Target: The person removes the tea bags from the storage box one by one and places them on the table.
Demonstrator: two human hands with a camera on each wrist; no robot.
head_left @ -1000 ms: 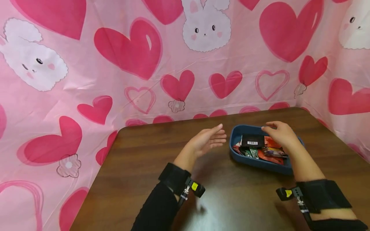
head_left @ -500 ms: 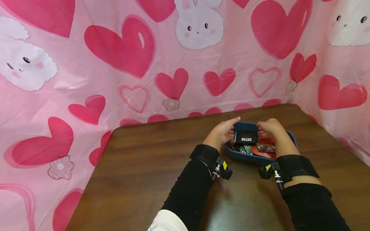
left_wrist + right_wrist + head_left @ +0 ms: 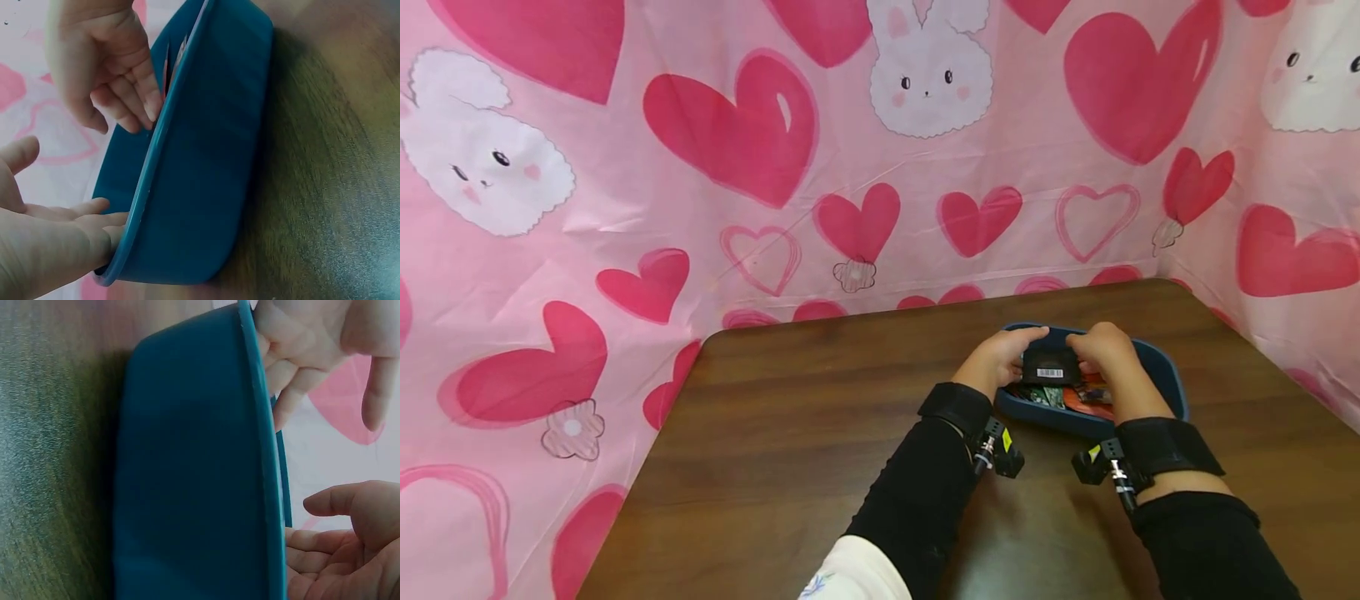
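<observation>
A black packet with a white barcode label (image 3: 1049, 367) lies on top of other packets in a blue bin (image 3: 1078, 427). At the packet's left side is my left hand (image 3: 995, 360), its fingers reaching down inside the bin and its thumb raised near the back rim. From the other side my right hand (image 3: 1107, 352) reaches in, fingers at the packet's right edge. Both wrist views show the left hand (image 3: 56, 240) and right hand (image 3: 353, 556) with thumbs apart from the fingers, fingertips partly hidden behind the bin wall.
Green, red and orange packets (image 3: 1086, 403) fill the bin under the black one. The bin stands toward the back right of a brown wooden table (image 3: 790, 433). Behind it hangs a pink cloth (image 3: 880, 158) with hearts and rabbits.
My left hand has moved right from outside the bin to inside it. My right hand has come left from over the bin's right part. Both now lie at the black packet's sides.
</observation>
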